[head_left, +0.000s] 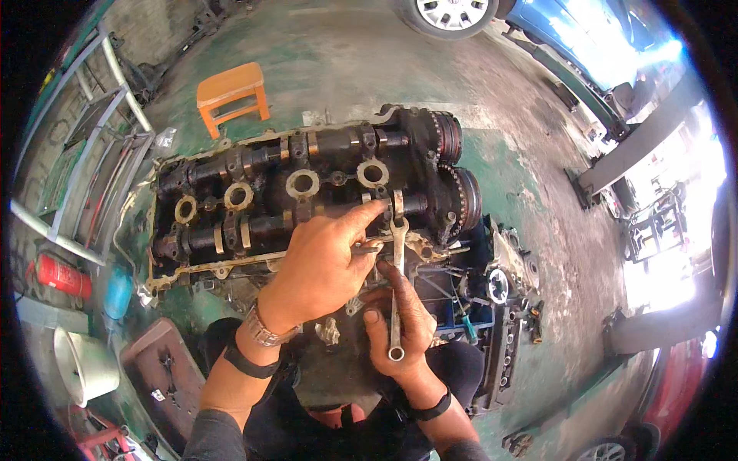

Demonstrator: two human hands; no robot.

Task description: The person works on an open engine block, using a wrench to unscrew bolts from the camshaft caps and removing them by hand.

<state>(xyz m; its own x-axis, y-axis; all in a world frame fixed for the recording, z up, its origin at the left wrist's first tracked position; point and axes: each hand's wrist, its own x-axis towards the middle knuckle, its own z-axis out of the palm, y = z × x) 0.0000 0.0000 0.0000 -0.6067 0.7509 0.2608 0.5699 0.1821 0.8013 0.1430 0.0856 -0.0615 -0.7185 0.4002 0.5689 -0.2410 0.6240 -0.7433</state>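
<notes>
A dark, oily engine cylinder head (231, 165) with two camshafts and timing sprockets (450, 138) lies in front of me. My left hand (323, 261) rests on its near edge, index finger stretched toward a camshaft bearing cap, with a small metal piece under the fingers. My right hand (403, 326) grips the ring end of a silver combination wrench (397, 269), whose open end sits at a bolt on the near camshaft cap. Both wrists wear black bands, and the left also has a metal watch.
An orange stool (231, 92) stands beyond the engine. A red extinguisher (61, 278), a blue container (118, 292) and a white bucket (84, 367) sit at left by a metal rack (84, 154). A blue tool tray (469, 315) and engine parts lie at right. Cars stand farther off.
</notes>
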